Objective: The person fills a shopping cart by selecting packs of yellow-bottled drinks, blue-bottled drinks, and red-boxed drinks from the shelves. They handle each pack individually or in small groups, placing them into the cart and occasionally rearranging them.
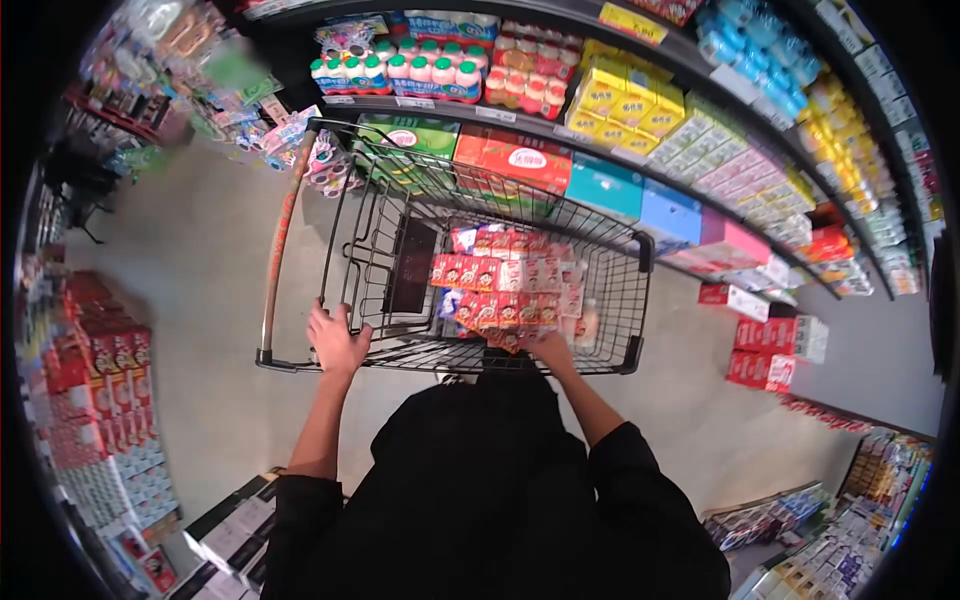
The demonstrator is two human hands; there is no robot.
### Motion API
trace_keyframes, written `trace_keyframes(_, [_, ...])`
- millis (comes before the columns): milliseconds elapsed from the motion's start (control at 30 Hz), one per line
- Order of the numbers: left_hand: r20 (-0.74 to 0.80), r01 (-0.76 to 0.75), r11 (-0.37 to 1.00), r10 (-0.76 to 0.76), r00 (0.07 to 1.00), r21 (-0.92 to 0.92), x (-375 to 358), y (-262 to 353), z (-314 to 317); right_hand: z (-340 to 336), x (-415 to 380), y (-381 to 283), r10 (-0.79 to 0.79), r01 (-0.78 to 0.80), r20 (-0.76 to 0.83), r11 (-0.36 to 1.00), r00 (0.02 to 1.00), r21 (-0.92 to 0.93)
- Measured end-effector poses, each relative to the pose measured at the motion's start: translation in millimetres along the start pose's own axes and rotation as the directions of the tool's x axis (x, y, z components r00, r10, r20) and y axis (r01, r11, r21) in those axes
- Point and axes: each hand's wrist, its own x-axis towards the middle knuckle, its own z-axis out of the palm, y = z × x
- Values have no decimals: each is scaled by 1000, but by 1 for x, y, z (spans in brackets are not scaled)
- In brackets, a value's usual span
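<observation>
A black wire shopping cart (640,300) with an orange-red handle bar (283,235) stands crosswise in front of me. My left hand (338,340) curls over the frame at the cart's near left side, close to the handle. Red and white packs of small cartons (500,272) with a cartoon face lie stacked in the basket. My right hand (550,350) reaches in at the near side, gripping the edge of a red carton pack (508,341); its fingertips are partly hidden. A pale bottle-like item (587,322) lies to its right.
Beyond the cart, a shelf holds green-capped bottles (435,72), yellow boxes (627,100) and large gift boxes (513,160). Red cartons (765,350) stand at the right, stacked goods (110,390) at the left. Toy glasses (330,165) hang near the cart's handle.
</observation>
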Motion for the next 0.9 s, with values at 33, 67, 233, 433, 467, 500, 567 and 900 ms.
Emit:
trace_keyframes(33, [-36,-7,1000,8,999,25,-2,-2,5,-18,-16,-10,14,-7,-23,965,1000,263])
trace_keyframes(67, [-71,-14,999,17,997,50,-3,-7,5,-5,2,1,37,-8,-68,921,997,389])
trace_keyframes(233, [-12,-14,999,14,1000,32,-5,-15,-12,-9,36,24,280,-440,344,455,896,775])
trace_keyframes(433, [-4,-45,999,45,999,16,1,-10,-16,-13,49,5,255,-150,128,70,959,986])
trace_keyframes(467, [-6,-48,999,48,999,4,4,-11,-17,-12,54,1,254,-157,135,70,958,985])
trace_keyframes(500, [-11,-52,998,52,999,19,5,-11,-20,-7,62,0,285,-166,134,92,949,982])
trace_keyframes(567, [0,-59,998,59,998,-9,12,-11,-26,-3,74,-4,322,-256,211,105,923,961])
trace_keyframes(900, [123,54,933,-11,992,-356,40,-7,-40,-47,53,-39,160,68,-199,592,967,803])
